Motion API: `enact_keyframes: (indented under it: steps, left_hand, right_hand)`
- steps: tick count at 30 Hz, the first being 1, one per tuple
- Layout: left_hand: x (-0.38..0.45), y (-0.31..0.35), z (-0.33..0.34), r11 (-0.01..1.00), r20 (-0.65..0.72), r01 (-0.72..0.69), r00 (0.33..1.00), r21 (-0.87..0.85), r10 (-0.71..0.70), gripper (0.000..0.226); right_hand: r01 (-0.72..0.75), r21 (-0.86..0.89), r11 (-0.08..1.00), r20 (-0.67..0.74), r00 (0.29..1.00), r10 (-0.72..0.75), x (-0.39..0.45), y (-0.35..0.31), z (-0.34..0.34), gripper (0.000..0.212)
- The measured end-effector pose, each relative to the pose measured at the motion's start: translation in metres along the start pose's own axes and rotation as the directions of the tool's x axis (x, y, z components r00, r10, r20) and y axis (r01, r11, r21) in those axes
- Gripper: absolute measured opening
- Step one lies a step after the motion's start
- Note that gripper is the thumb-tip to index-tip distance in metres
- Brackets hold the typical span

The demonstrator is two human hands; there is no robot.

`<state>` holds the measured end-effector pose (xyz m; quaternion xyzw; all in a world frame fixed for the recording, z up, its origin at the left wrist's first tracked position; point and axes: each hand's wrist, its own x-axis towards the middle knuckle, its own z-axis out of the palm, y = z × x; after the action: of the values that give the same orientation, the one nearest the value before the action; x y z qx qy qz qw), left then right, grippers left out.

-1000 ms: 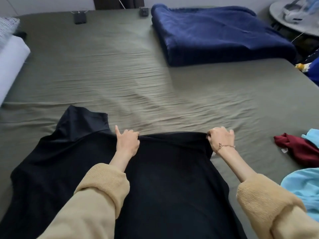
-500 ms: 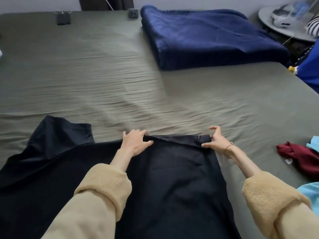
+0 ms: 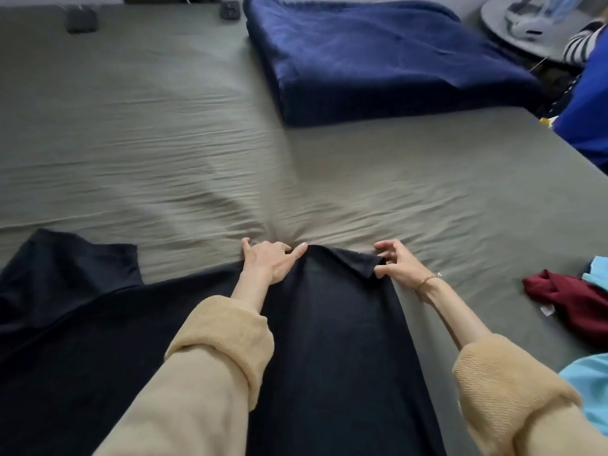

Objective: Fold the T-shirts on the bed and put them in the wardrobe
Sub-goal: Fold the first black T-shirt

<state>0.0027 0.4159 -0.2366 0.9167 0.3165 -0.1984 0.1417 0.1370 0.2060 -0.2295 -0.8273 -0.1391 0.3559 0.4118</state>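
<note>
A black T-shirt (image 3: 335, 340) lies spread on the olive-green bed (image 3: 164, 143), its left sleeve (image 3: 72, 268) lying out flat and its right side folded inward. My left hand (image 3: 268, 261) is at the shirt's far edge, fingers curled over the cloth and thumb lying along it. A little to the right, my right hand (image 3: 396, 264) pinches the folded corner between thumb and curled fingers. The sheet is wrinkled up just beyond both hands. Cream sweater sleeves cover part of the shirt.
A folded navy blanket (image 3: 378, 60) lies at the back of the bed. On the right lie a maroon garment (image 3: 566, 297) and light blue garments (image 3: 589, 390). A round table (image 3: 526, 31) stands past the bed's right corner. Two small dark devices (image 3: 80, 18) sit at the far edge.
My hands have come closer together along the shirt's far edge. The right hand went from spread fingers to a pinch on the corner, and the edge has bunched.
</note>
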Motion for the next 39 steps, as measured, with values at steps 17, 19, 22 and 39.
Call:
enact_keyframes:
  steps: [17, 19, 22, 39]
  left_hand:
    - [-0.027, -0.014, -0.003, 0.978, -0.086, -0.093, 0.993, -0.188, 0.078, 0.041]
    - [-0.039, -0.034, -0.011, 0.974, -0.132, -0.117, 0.987, -0.193, 0.093, 0.035]
    - [-0.055, -0.087, -0.02, 0.997, -0.129, -0.049, 0.991, -0.051, 0.042, 0.033]
    - [-0.107, -0.326, -0.022, 0.722, -0.172, 0.395, 0.801, -0.568, -0.573, 0.06]
  right_hand:
    - [-0.182, -0.227, 0.957, -0.388, 0.918, 0.082, -0.008, -0.029, 0.039, 0.037]
    - [-0.189, -0.423, 0.886, -0.417, 0.909, -0.006, -0.02, -0.038, 0.054, 0.049]
    - [-0.083, -0.767, 0.636, -0.313, 0.914, -0.258, -0.034, -0.046, 0.086, 0.051]
    - [0.496, -0.602, 0.625, 0.323, 0.868, -0.377, -0.045, -0.153, 0.305, 0.034]
